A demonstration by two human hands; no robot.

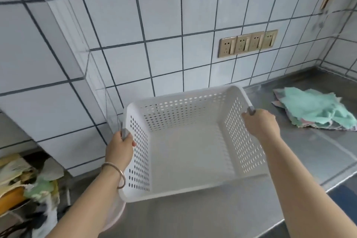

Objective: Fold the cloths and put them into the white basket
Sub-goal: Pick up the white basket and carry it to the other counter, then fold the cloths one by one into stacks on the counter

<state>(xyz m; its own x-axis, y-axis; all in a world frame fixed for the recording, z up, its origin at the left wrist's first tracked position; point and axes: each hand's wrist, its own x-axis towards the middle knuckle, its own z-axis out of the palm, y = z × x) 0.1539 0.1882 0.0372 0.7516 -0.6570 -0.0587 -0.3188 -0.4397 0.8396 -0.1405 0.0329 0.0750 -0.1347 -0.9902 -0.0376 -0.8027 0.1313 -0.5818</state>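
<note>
While both hands grip it, the white basket is the middle of the scene; from left to right:

Clutter at far left: a blurred heap [23,185] of yellowish, orange and green things, too smeared to tell apart.
Left hand [121,147]: fingers curled round the grey handle [123,133] on the basket's left rim; a metal bangle [117,174] sits on the wrist.
White basket [193,189]: perforated plastic walls, plain floor, nothing inside; tilted with its opening toward the camera, over the steel surface [212,216]. Whether its base touches the surface I cannot tell.
Pale round rim [116,216]: shows below the basket's near-left corner; unclear what it is.
Right hand [260,123]: clamped on the grey handle [251,110] of the right rim.
Sockets [248,43]: a gold-coloured row on the tiled wall [164,25], above the basket.
Cloths [313,108]: an unfolded pile, mint green on top with pink and pale edges beneath, lying on the surface to the right, apart from the basket.
</note>
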